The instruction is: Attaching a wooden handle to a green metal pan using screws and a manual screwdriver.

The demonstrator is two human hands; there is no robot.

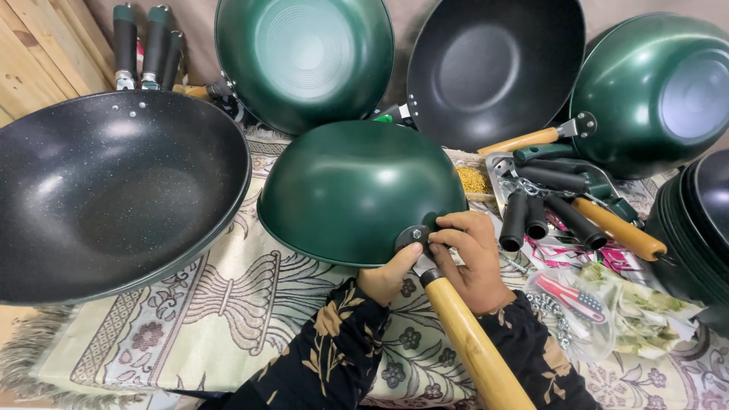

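A dark green wok (349,190) lies upside down on a patterned cloth (228,304) in front of me. A long wooden handle (474,345) meets it at a black bracket (414,234) on the rim. My left hand (389,275) presses its thumb against that bracket from below. My right hand (474,258) is wrapped around the top of the wooden handle, fingers at the joint. Both sleeves are black with tan flowers.
A large black wok (106,190) sits at the left, two green woks (304,57) (661,91) and a black one (493,64) lean behind. Loose black and wooden handles (562,205) lie to the right beside plastic bags (607,311). Stacked black pans (702,228) stand at the right edge.
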